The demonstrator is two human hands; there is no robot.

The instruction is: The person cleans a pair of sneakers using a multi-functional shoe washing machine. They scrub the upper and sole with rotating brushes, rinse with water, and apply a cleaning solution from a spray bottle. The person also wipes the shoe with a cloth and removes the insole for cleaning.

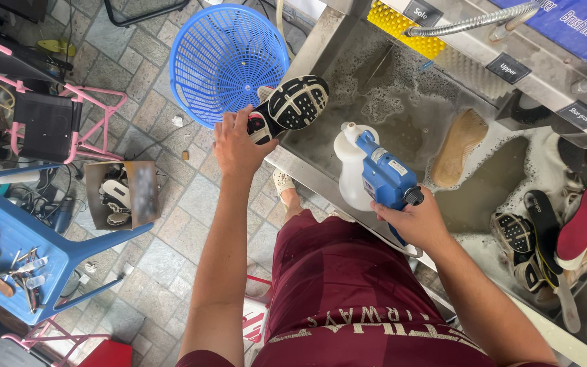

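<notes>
Your left hand (238, 146) grips a black sneaker with a white-patterned sole (290, 107), sole up, over the rim of the steel wash basin (321, 51), just beside the round blue plastic mesh basket (225, 58) standing on the paved floor. Your right hand (419, 224) is clenched around a blue-and-white spray bottle (371, 170) above the basin's near edge. The basin holds soapy, murky water with a tan insole (458, 146) lying in it, and dark shoes and red-and-black insoles (558, 234) piled at the right end. An open cardboard box (122, 194) on the floor holds more shoes.
</notes>
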